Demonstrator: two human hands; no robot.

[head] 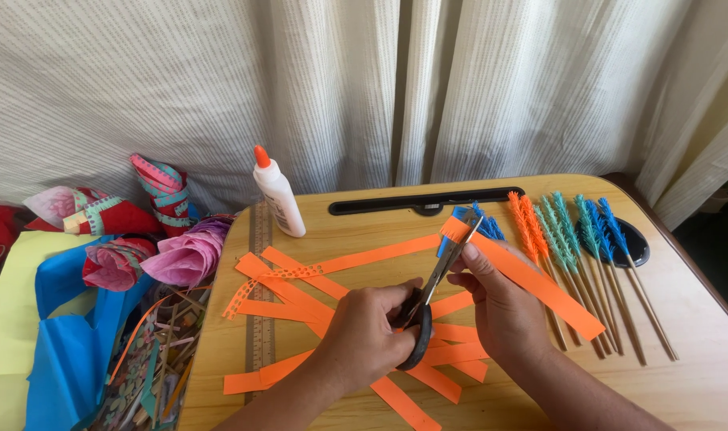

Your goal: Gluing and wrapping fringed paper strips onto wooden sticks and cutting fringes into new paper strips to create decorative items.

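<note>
My left hand [364, 335] grips the black handles of a pair of scissors [442, 271], blades pointing up and to the right. The blade tips meet the fringed upper end of a long orange paper strip [544, 289]. My right hand [500, 311] pinches that strip just beside the blades and holds it above the table. Under both hands lie several loose orange strips [296, 295], one with a punched, lacy edge.
A wooden lap table [699, 367] carries a white glue bottle with an orange cap [278, 195], a ruler [260, 319] and several sticks wrapped in fringed orange, teal and blue paper [575, 239]. Left of it are pink paper flowers [184, 255] and blue paper [61, 351]. A curtain hangs behind.
</note>
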